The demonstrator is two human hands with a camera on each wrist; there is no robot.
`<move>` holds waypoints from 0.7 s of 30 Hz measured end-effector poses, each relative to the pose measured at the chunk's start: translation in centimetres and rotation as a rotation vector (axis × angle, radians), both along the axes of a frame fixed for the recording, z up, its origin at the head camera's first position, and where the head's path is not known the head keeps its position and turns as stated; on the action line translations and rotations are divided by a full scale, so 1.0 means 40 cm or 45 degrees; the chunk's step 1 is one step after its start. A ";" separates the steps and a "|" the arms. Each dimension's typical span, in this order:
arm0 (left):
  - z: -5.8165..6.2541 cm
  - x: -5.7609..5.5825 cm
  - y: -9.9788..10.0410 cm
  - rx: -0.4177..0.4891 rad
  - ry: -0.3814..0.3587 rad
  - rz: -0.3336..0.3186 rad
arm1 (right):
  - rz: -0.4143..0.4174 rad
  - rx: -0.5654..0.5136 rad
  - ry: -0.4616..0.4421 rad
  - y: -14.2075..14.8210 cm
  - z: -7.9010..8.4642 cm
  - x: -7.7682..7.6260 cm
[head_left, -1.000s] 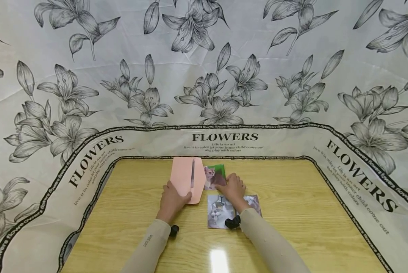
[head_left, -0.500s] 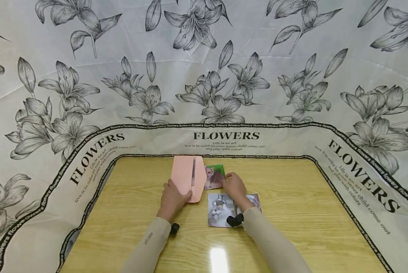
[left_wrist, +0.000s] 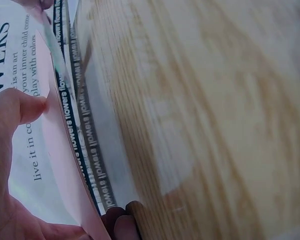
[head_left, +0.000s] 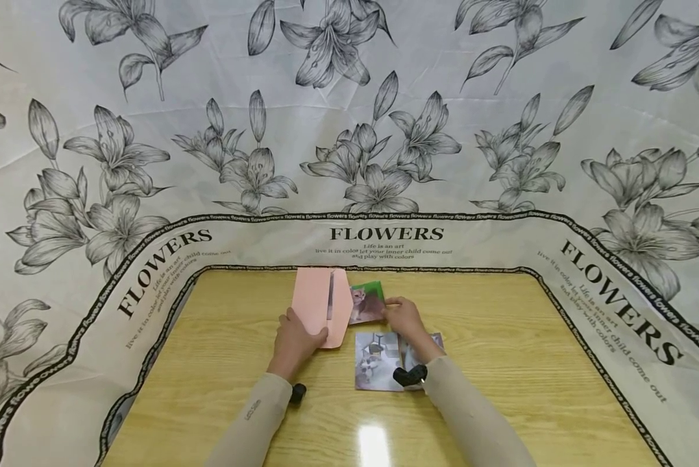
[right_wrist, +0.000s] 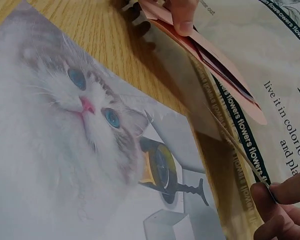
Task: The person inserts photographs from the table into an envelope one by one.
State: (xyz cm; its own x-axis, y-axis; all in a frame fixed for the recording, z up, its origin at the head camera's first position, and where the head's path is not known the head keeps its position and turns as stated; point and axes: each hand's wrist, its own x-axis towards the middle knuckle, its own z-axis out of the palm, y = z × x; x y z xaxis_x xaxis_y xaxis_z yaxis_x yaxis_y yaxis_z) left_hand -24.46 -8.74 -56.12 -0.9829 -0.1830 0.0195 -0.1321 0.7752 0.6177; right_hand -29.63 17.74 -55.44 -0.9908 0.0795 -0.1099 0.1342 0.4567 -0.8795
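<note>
My left hand (head_left: pixel 295 344) grips the lower end of a pink envelope (head_left: pixel 309 295), thumb on its face and fingers around the left edge. A dark slit shows along the envelope; in the right wrist view something dark and flat sits inside the envelope's opening (right_wrist: pixel 222 72). With thumb and fingers, my right hand (head_left: pixel 405 319) pinches the right edge of a cat picture card (head_left: pixel 365 305) with a green strip along its top. That card's left side comes right up to the envelope's pointed flap. Seen from the right wrist, the card (right_wrist: pixel 237 150) appears edge-on.
Below the right hand, a cat picture card with a white cat and grey furniture (head_left: pixel 372 376) lies on the wooden table (head_left: pixel 220 363). Another picture card (head_left: pixel 437 340) sits beside it, partly hidden by the right wrist. A flower-print cloth (head_left: pixel 384 194) rises behind the table.
My right hand has slid from over the picture card to its right edge, its wrist moving slightly right. The left hand and envelope hold nearly still.
</note>
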 end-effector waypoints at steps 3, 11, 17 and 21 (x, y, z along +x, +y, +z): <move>0.001 0.002 0.000 0.003 0.010 -0.006 | -0.028 -0.041 0.040 -0.001 0.007 0.005; 0.004 0.007 0.000 0.012 0.031 -0.013 | -0.092 -0.051 0.191 0.010 0.018 0.012; 0.000 0.008 -0.004 0.006 0.036 -0.018 | -0.167 -0.118 0.246 0.024 0.013 0.010; 0.002 0.007 -0.006 -0.002 0.035 -0.017 | -0.199 -0.165 0.334 0.024 0.016 0.016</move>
